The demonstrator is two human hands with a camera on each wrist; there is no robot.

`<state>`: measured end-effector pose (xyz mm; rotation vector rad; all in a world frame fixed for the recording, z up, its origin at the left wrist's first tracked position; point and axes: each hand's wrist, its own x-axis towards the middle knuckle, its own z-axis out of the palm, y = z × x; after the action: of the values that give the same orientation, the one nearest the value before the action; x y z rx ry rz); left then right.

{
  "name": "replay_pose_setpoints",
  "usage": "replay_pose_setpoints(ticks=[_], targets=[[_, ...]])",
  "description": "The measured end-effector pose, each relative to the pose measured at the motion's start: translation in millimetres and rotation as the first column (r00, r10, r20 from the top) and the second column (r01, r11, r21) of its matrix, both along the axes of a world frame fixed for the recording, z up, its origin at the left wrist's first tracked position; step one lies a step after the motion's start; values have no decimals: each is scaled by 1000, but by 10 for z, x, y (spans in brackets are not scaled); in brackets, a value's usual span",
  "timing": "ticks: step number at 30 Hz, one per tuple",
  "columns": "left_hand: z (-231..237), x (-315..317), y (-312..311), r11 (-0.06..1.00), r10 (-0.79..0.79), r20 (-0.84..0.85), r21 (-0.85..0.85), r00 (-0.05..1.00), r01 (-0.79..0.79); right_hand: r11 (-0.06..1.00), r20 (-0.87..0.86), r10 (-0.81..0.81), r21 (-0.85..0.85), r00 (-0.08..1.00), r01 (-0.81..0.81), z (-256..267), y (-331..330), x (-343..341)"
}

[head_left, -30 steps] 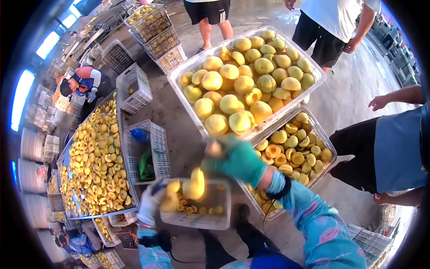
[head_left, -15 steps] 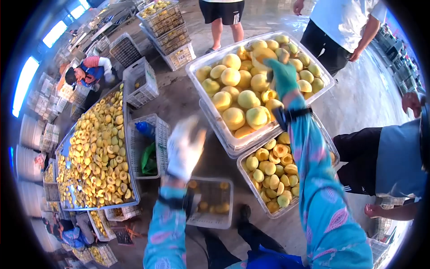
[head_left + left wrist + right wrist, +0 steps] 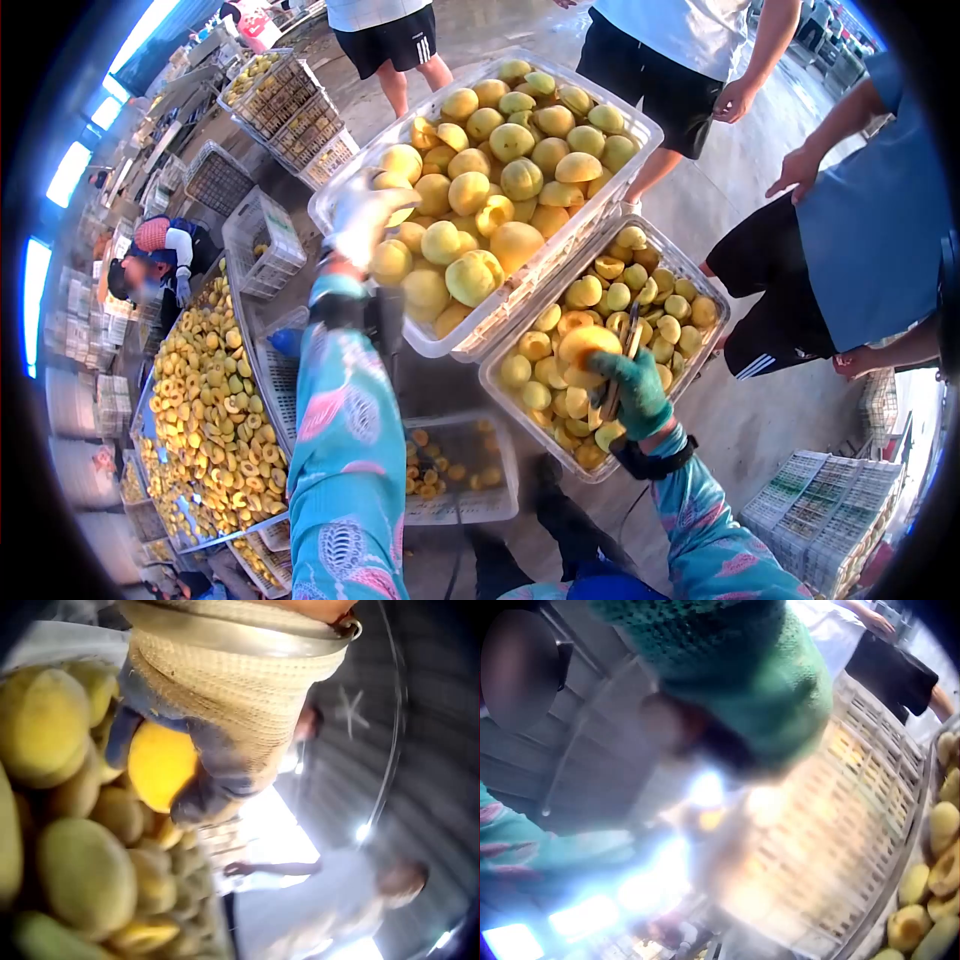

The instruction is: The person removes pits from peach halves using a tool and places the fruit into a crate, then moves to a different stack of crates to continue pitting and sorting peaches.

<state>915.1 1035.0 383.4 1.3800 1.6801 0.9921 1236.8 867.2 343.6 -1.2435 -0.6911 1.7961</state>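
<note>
In the head view my left hand (image 3: 362, 215), in a white glove, is at the left end of the upper crate (image 3: 630, 185) of yellow peaches (image 3: 470, 190). Its dark-coated fingertips curl round a yellow peach (image 3: 159, 766) in the left wrist view. Over the lower crate (image 3: 490, 375), my right hand (image 3: 640, 395) wears a green glove. It grips a narrow, dark metal tool (image 3: 633, 325), with a yellow peach (image 3: 588, 345) at its fingertips. Halved peaches (image 3: 665, 300) fill this crate. Motion blur hides most of the right hand's grip in the right wrist view.
A white crate (image 3: 505, 505) with some peach halves stands on the floor by my feet. To the left a table is heaped with halves (image 3: 210, 410). Several people stand around the far and right sides. Stacked crates (image 3: 825, 515) stand at the lower right.
My left hand has gone from above the floor crate up to the upper crate and gripped a peach. My right hand has moved from the upper crate back over the lower one with a peach.
</note>
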Motion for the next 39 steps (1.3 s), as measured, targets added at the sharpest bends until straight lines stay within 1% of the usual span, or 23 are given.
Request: replay_pose_setpoints(ticks=[1, 3, 5, 7, 11, 12, 13, 14, 15, 16, 17, 19, 20, 21, 23, 25, 26, 27, 29, 31, 33, 35, 39], targets=[[76, -39, -43, 997, -11, 267, -69, 964, 31, 994, 0, -7, 111, 1000, 7, 22, 90, -45], [59, -47, -95, 921, -364, -46, -169, 930, 352, 961, 107, 135, 229, 985, -156, 222, 400, -126], [-251, 19, -84, 803, -590, -263, -288, 764, 521, 917, 153, 218, 305, 964, -256, 152, 782, -328], [106, 240, -88, 751, -632, -348, -495, 693, 437, 893, 339, 323, 199, 884, -403, 370, 1097, -565], [194, 268, -258, 781, -595, -423, -504, 683, 368, 718, 532, 521, 148, 667, -680, 148, 1526, -878], [105, 216, -350, 878, -473, -512, -346, 717, 332, 626, 578, 595, 102, 559, -773, 127, 1546, -934], [45, 177, -437, 941, -335, -574, -171, 747, 290, 626, 581, 594, 101, 557, -773, 208, 1508, -986], [96, 162, -521, 968, -250, -518, -157, 818, 196, 617, 650, 560, 86, 513, -783, 350, 1446, -1023], [-44, 4, -576, 992, -88, -468, 34, 879, 118, 608, 712, 526, 67, 465, -791, 429, 1396, -1035], [-7, -57, -697, 993, -34, -136, 107, 990, 49, 587, 674, 564, 78, 477, -806, 356, 1429, -1024], [76, -95, -845, 988, 9, 214, 150, 977, -42, 586, 675, 569, 70, 470, -808, 322, 1430, -1043], [211, -220, -1293, 981, 154, 347, 61, 925, -186, 517, 836, 351, 203, 422, -832, 253, 1397, -1100], [147, -286, -1560, 974, 196, 269, 60, 943, -220, 501, 854, 277, 263, 440, -825, 230, 1386, -1080], [77, -357, -1894, 965, 246, 182, 49, 952, -259, 573, 664, 516, 202, 541, -794, -114, 1531, -1087], [-270, -538, -2562, 938, 332, -98, -70, 938, -340, 674, 516, 557, 177, 651, -717, 76, 1429, -1029], [-922, -818, -3191, 938, 95, -421, -266, 902, -223, 700, 517, 548, 146, 657, -699, 45, 1431, -1048], [-894, -726, -3271, 913, -154, -679, -376, 718, -160, 691, 486, 566, 161, 666, -705, 19, 1450, -1043], [-977, -704, -3207, 982, -39, -673, -161, 739, -94, 682, 462, 576, 181, 674, -708, 24, 1478, -1046], [-429, -165, -2515, 971, 167, -456, 228, 874, -67, 677, 466, 581, 177, 667, -714, 64, 1482, -1055], [-191, 235, -1893, 954, 124, -577, 294, 807, 64, 690, 506, 597, 72, 623, -720, 27, 1565, -1061], [-179, 503, -1353, 975, 29, -778, 161, 628, 154, 692, 465, 596, 117, 655, -713, -22, 1600, -1031], [-160, 539, -974, 990, -138, -792, -92, 595, 107, 773, 321, 570, 100, 756, -626, 109, 1524, -1005], [-187, 522, -816, 949, -299, -771, -178, 563, 260, 849, 206, 485, 121, 850, -514, 14, 1383, -1075]])
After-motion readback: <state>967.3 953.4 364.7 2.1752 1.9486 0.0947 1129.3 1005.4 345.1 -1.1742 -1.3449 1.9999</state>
